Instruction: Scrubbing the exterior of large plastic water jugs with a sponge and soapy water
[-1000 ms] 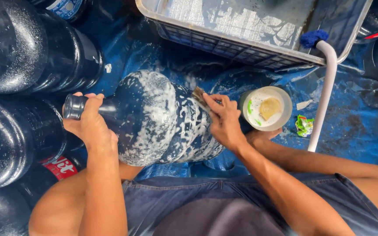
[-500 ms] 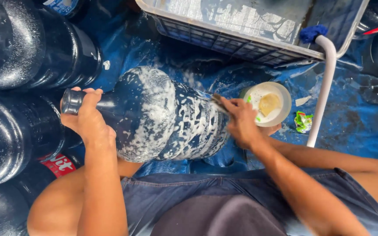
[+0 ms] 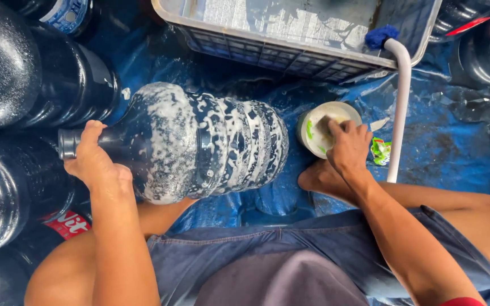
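Note:
A large dark-blue water jug lies on its side in front of me, covered in white soap foam. My left hand grips its neck near the cap end at the left. My right hand reaches into a small round white bowl of yellowish-green paste just right of the jug's base, fingers pressed down inside it. Whatever the fingers hold is hidden by the hand.
Several dark water jugs lie stacked at the left and more at the far right. A grey plastic crate with water stands at the back. A white hose runs down its corner. A blue tarp covers the floor, with a green wrapper.
My right hand left the jug's foamy side and moved right into the white bowl. The left hand keeps its hold on the neck.

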